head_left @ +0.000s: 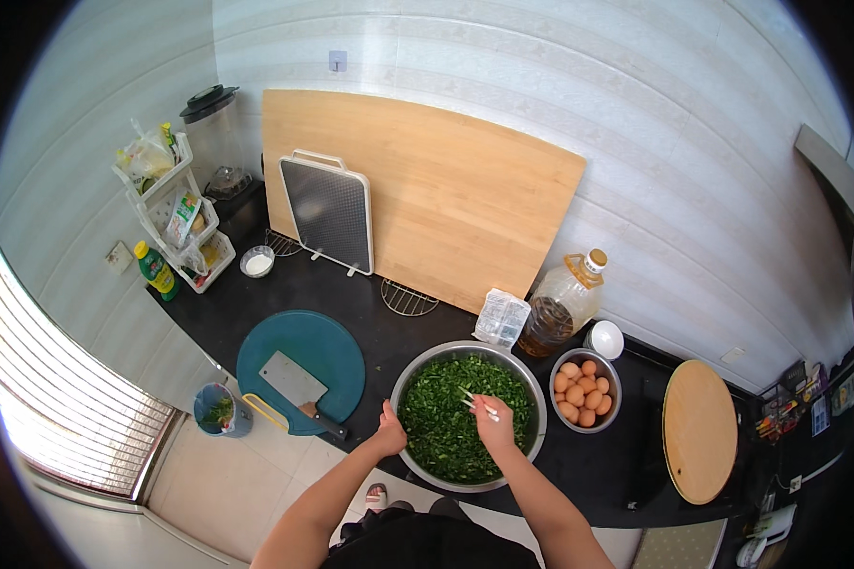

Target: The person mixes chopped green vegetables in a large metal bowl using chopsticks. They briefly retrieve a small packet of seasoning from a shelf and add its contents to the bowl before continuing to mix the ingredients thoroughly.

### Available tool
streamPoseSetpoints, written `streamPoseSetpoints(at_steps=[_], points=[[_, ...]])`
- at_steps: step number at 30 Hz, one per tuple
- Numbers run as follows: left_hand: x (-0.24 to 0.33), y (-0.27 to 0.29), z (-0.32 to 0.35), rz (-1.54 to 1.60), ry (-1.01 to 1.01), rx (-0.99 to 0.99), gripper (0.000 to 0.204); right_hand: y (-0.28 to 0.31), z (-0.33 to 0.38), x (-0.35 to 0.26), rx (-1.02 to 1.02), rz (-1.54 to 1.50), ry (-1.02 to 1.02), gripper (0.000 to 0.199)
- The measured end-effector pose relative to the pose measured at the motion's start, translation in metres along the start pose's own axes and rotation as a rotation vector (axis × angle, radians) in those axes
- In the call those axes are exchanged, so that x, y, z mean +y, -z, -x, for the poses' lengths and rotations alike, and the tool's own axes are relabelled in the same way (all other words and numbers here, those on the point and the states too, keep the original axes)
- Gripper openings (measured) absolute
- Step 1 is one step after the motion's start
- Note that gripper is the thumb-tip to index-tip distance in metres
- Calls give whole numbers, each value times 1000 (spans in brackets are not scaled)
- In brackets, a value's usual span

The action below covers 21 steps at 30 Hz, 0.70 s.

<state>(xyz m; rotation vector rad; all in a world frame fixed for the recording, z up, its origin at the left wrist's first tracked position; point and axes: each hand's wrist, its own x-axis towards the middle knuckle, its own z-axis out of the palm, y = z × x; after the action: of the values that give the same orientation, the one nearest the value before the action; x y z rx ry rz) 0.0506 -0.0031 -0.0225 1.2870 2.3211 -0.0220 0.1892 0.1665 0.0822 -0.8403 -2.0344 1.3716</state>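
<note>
A large metal bowl (538, 410) full of finely chopped leafy greens (438, 396) stands at the counter's front edge. My left hand (391, 432) grips the bowl's left rim, with the thumb on the upper side. Over the greens, my right hand (495, 423) is closed around a pair of white chopsticks (479, 406). Their tips reach into the middle of the greens. To the left, a cleaver (292, 378) lies flat on a round teal cutting board (335, 334), its dark handle pointing at me.
Right of the bowl are a smaller bowl of brown eggs (584, 391), a white bowl (604, 339) and a round wooden board (700, 431). Behind stand an oil jug (562, 305), a white packet (501, 318) and large leaning boards (436, 199). A bin (222, 412) is at left.
</note>
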Motion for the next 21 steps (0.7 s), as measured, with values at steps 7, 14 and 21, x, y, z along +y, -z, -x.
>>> streamPoseSetpoints(at_steps=[7,14,21], points=[[-10,0,-12,-610,-286,-369,31,-10,48,-43,-354,99,332,13],[-11,-3,-13,-583,-269,-309,29,50,50,-44,-227,112,66,14],[-12,4,-5,-673,-382,-255,27,20,60,-13,-436,136,288,15]])
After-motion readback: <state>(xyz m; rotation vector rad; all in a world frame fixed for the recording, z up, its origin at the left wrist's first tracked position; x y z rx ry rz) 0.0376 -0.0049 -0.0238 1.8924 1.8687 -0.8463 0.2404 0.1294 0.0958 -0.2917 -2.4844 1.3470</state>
